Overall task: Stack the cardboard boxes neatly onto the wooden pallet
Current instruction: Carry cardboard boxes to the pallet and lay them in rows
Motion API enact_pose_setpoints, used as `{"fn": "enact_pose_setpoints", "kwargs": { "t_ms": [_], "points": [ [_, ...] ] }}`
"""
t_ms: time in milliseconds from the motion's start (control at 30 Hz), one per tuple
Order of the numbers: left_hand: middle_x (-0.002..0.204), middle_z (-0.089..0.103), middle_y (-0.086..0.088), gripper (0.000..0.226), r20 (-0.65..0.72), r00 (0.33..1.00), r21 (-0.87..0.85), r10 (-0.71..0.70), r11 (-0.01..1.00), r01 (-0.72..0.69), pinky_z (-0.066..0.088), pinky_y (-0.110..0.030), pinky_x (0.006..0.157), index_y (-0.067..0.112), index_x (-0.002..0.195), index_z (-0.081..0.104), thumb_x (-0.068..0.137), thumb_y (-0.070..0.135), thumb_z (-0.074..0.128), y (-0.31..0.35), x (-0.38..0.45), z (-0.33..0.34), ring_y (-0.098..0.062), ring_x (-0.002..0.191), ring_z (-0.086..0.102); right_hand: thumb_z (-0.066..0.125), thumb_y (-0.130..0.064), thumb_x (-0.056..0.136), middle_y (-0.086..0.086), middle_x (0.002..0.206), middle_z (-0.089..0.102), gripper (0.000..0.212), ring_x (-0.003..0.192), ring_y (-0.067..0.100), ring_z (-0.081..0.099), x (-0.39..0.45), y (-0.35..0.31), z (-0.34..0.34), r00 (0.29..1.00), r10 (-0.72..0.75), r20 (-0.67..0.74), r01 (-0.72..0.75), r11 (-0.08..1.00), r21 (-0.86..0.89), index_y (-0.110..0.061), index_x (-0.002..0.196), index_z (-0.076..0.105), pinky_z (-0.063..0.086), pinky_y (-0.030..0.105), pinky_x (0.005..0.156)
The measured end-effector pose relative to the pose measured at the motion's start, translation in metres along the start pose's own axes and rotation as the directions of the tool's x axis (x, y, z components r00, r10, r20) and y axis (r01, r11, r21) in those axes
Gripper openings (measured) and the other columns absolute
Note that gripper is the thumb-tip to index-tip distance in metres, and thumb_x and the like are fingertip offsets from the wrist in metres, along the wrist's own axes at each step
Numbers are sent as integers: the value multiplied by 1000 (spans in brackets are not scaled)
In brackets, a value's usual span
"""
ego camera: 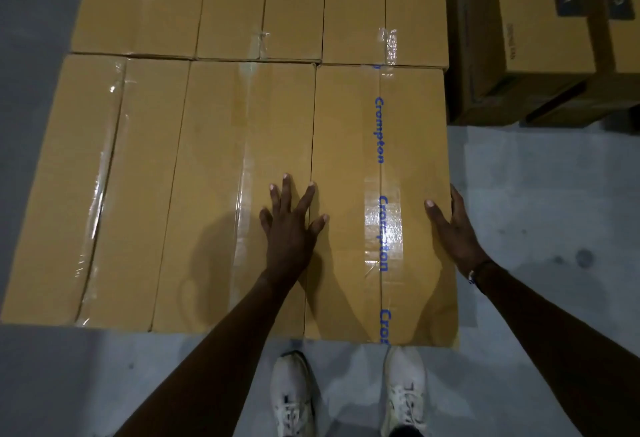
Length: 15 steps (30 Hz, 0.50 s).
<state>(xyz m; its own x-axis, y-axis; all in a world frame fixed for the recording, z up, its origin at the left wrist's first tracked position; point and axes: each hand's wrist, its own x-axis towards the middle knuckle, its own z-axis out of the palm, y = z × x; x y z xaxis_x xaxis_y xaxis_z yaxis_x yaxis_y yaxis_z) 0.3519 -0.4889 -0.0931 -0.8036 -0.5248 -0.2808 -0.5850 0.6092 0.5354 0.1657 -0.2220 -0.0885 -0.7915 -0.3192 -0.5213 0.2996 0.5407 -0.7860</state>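
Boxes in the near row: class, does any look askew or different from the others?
Rows sit flush. The rightmost box alone carries blue-printed tape; its neighbours have clear tape, wrinkled on the far-left box. Left hand lies flat on top; right hand holds its right edge.

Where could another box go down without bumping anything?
Bare floor lies right of the near-right box, in front of the printed boxes. More floor runs along the layer's left side. On top it is crowded: boxes edge to edge, left hand flat there, right hand at the right edge.
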Motion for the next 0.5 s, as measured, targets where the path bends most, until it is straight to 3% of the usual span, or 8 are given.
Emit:
{"fn": "enact_pose_setpoints", "kwargs": {
  "t_ms": [233, 367, 500],
  "points": [
    [173, -13, 7, 71, 98, 991, 66, 87, 993, -93, 9, -59, 124, 40, 164, 14, 102, 61, 40, -8, -29, -4, -25, 160, -11, 58, -51, 101, -1, 166, 37, 79, 149, 26, 40, -22, -9, 3, 1000, -12, 8, 12, 996, -84, -32, 166, 16, 37, 51, 121],
    [170, -22, 9, 75, 215, 975, 103, 65, 991, -89, 10, -58, 125, 45, 161, 2, 104, 52, 50, -13, -65, -5, -24, 159, -16, 64, -48, 98, 0, 169, 34, 84, 151, 30, 38, -49, -3, -1, 999, 50, 6, -49, 995, -90, -37, 166, 15, 38, 56, 121],
    [169, -24, 10, 80, 278, 960, 125, 24, 990, -61, 14, -60, 127, 46, 163, 7, 102, 42, 60, -16, -102, -5, -24, 158, -19, 68, -39, 99, -1, 166, 37, 83, 150, 27, 40, -74, 10, -4, 998, 53, 23, -51, 995, -84, -37, 165, 17, 37, 52, 121]
  ]
}}
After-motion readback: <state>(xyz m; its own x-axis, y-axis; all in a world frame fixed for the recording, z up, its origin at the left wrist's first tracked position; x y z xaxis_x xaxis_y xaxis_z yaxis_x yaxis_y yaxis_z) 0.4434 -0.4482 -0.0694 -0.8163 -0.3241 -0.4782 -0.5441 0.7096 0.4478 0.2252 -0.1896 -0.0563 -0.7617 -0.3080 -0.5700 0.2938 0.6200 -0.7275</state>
